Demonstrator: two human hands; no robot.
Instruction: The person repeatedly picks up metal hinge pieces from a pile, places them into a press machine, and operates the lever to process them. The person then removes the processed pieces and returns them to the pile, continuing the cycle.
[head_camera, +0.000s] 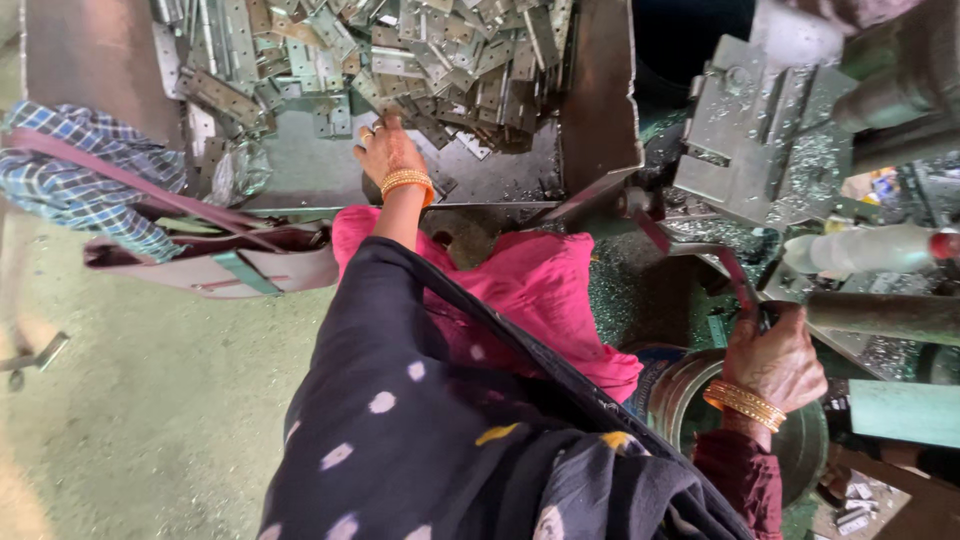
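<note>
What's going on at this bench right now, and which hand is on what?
A person works at a metal machine. The left hand reaches into a metal tray heaped with flat metal hinge plates, fingers touching the pile. The right hand grips a lever handle beside the machine's fixture. Metal shavings litter the surface.

We are noting one package only: a white plastic bottle (865, 250) with a red cap, lying on its side at right beside the machine. We are seeing no labels, signs, screens.

Two hands (both bangled), one metal tray (600, 110), countless hinge plates (420, 50), one bottle (860, 250).
</note>
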